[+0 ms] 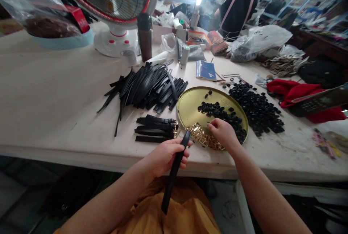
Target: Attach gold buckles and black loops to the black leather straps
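Note:
My left hand (170,156) grips a black leather strap (175,168), which slants down over my lap. Above the gold round tray (190,99) is my right hand (222,132), thumb and fingers pinched together; whatever is between them is hidden or too small to name. Gold metal buckles (205,139) lie along the tray's near side, just below that hand. Small black pieces (217,110) fill the tray's right part. Left of the tray, several straps with gold buckles (154,128) are laid side by side, behind my left hand.
A pile of loose black straps (149,85) lies behind, and a heap of small black pieces (255,109) sits right of the tray. Further back are a fan (116,38), a blue booklet (206,70) and a thread spool (185,55). Red cloth (285,89) lies right. Another person (237,12) stands beyond.

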Available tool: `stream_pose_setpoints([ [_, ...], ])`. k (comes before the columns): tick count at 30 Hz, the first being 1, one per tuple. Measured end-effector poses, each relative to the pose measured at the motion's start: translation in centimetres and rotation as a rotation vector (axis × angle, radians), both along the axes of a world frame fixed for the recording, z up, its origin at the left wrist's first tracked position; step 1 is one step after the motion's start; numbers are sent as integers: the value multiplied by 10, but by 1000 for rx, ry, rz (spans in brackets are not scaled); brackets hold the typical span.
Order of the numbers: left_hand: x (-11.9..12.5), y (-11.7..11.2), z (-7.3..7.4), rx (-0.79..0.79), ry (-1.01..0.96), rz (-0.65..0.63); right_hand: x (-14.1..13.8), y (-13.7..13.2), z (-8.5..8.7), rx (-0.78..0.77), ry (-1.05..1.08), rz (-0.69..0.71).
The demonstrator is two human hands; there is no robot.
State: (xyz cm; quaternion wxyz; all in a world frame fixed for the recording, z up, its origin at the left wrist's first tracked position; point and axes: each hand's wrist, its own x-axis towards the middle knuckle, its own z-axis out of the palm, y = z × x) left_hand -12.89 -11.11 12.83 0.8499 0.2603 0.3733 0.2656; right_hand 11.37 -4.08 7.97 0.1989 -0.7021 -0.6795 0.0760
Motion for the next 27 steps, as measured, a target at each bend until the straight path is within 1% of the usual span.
stream_pose_setpoints([
  [2,2,-3,1,1,0,-14,8,-7,-1,-18,-30,-18],
  [3,3,-5,1,-1,-1,-20,11,-9,-2,-24,-8,-23],
  [8,5,-12,1,14,2,-18,27,-13,-14,-44,322,-3],
  [10,4,-14,1,26,5,-8,32,-15,-17,-58,359,12],
  [12,4,-16,2,28,19,-4,37,-17,-15,-38,303,13],
  [13,4,-17,3,30,28,-7,40,-17,-13,-3,260,-5],
  [15,4,-19,4,39,47,-12,46,-18,-5,92,148,-81],
  [17,5,-20,6,49,55,-12,51,-16,3,121,14,-148],
  [20,8,-23,6,56,43,-14,51,-11,8,27,-128,-142],
  [24,9,-26,6,61,33,-28,40,-2,1,-57,-281,-128],
  [27,7,-28,6,72,46,-19,36,1,-4,-65,-287,-119],
])
